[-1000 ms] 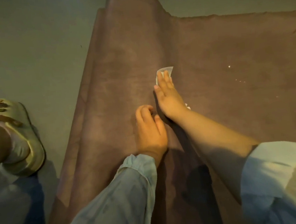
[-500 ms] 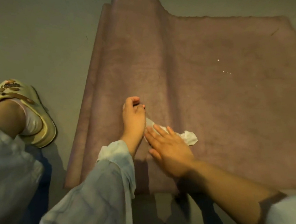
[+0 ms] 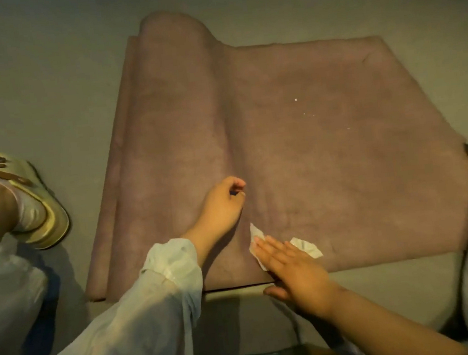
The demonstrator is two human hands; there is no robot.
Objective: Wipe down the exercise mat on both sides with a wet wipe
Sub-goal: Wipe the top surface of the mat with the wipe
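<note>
in the head view, the right hand (image 3: 291,269) lay flat with its fingers straight and close together, pressing the wet wipe (image 3: 306,246) on the exercise mat (image 3: 325,153). the wipe was under the fingers, and its corners showed beyond the fingertips and at the side of them. the hand was just inside the near edge of the mat, with the thumb over that edge. the left hand (image 3: 221,204) rested on the mat a little beyond and to the left of the right fingers, beside the long fold. its fingers were curled in, and i could not tell if they pinched anything.

in my judgement the step was wiping the near strip of the upper side. to do it well, the palm should stay flat so that the whole wipe touches, the strokes should overlap, and the left hand should press the mat so that it does not slide. the small white specks (image 3: 296,100), well beyond the fingertips, needed a pass too, and the folded part to the left needed opening.

counted: one mat, one wipe, two hands, two sandals (image 3: 27,199), and about five specks.
</note>
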